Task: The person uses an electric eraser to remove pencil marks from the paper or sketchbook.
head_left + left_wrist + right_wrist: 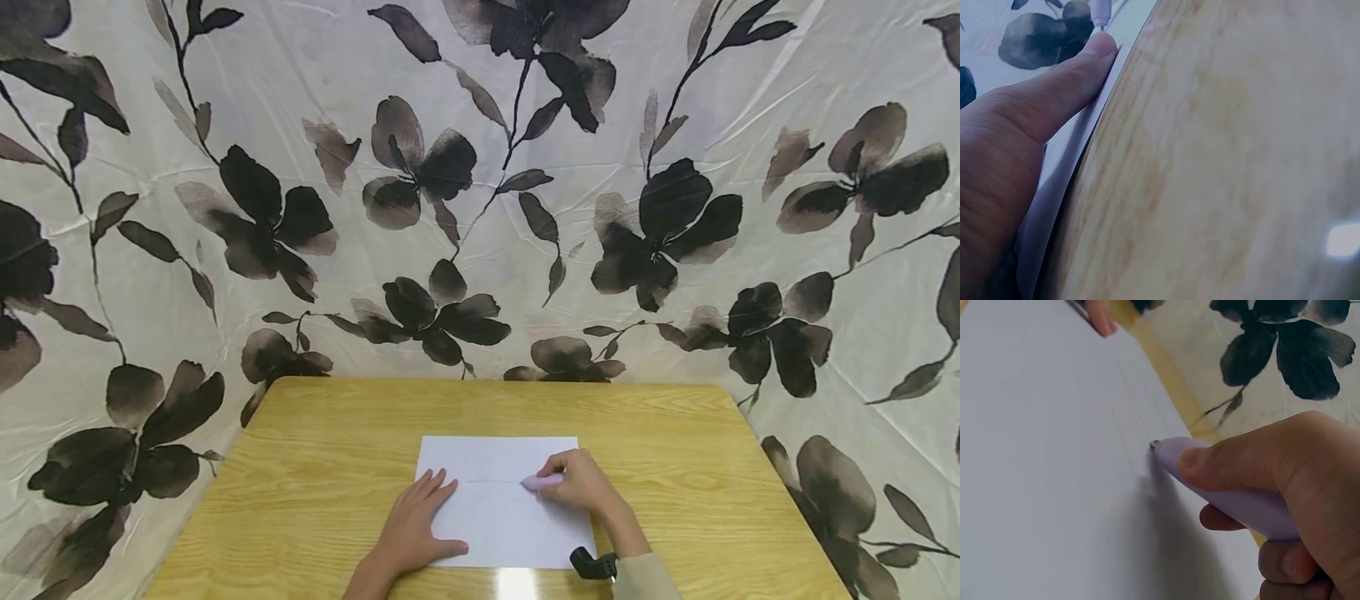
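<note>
A white sheet of paper point(480, 521) lies on the wooden table with faint straight lines across it. My right hand point(579, 482) pinches a lavender pen-shaped cutter point(1241, 509) between thumb and fingers. Its small metal tip point(1154, 445) is right at the paper, at the right end of a faint line. On the sheet's left side, my left hand point(420, 521) rests flat with fingers spread and thumb pointing right. The left wrist view shows the left thumb point(1066, 94) along the sheet's near edge, with the cutter beyond its tip.
Wooden tabletop point(322, 450) surrounds the paper. A black device point(592, 564) sits at the right wrist, over the sheet's near right corner. Behind the table hangs a pale cloth point(337, 250) with dark flowers. Light glares off the near table edge.
</note>
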